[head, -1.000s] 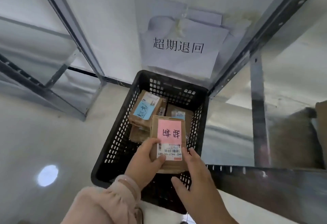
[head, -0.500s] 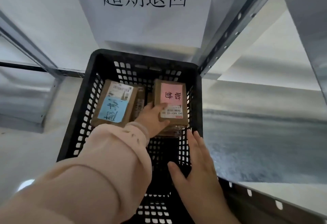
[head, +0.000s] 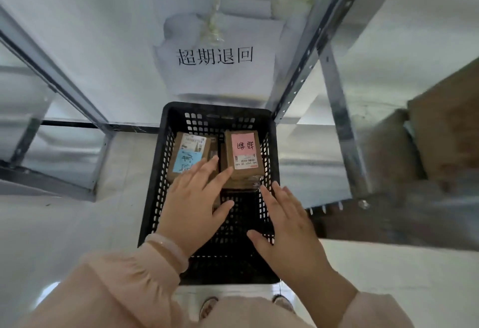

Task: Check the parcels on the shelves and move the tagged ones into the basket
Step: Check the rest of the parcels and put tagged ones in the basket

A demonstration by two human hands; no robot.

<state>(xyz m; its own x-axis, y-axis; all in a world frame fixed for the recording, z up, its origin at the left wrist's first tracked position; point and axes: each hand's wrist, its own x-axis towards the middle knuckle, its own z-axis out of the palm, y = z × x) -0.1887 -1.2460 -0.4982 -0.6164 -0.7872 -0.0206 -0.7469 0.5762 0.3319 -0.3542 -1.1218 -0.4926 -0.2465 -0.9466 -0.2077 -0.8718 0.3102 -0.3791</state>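
Both hands hovering over black basket, fingers spread, holding nothing. Left hand fingertips overlapping blue-tagged parcel; right hand lying near pink-tagged parcel, resting far-right inside.

One basket, two tagged parcels, two hands

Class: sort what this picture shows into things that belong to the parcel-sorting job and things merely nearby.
Part of the job:
black basket
pink-tagged parcel
blue-tagged parcel
left hand
right hand
shelf frame

Merely nearby:
paper sign
bracelet
shoes
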